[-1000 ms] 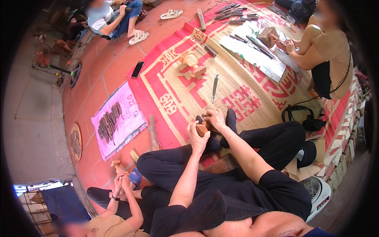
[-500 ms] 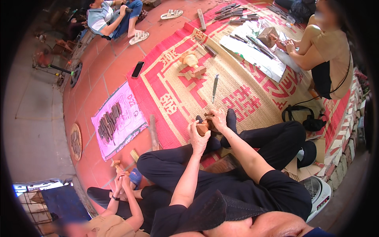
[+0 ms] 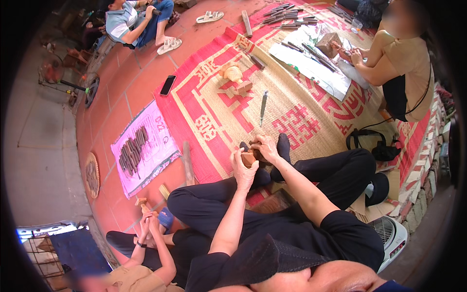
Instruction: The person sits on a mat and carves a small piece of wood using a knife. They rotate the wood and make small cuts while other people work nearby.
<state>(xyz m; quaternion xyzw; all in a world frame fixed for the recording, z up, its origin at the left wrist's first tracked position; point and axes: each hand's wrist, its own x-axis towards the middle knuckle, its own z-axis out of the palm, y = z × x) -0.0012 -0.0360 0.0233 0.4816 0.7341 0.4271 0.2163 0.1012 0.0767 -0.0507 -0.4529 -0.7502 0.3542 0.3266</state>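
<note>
My left hand (image 3: 244, 171) is wrapped round a reddish-brown wooden block (image 3: 248, 159), its flat end turned toward me. My right hand (image 3: 266, 148) is closed at the block's far side, fingers bent over something small and dark that I cannot make out. Both hands are close together above my feet, between my crossed legs. Beyond them a slim metal carving tool (image 3: 263, 108) lies on the woven mat (image 3: 287, 102). Farther off on the mat rests a pale carved wooden piece (image 3: 233, 74) with a square block end (image 3: 243, 87).
Dark-handled tools (image 3: 134, 152) lie in rows on a pink sheet (image 3: 158, 136) at left. A phone (image 3: 168, 85) sits by the mat's edge. One person (image 3: 408, 73) works at right, another (image 3: 146, 253) at lower left. A fan (image 3: 391, 238) stands at my right.
The whole view has shifted slightly. My hands keep nearly the same hold on the wooden block, and nothing on the mat has visibly moved.
</note>
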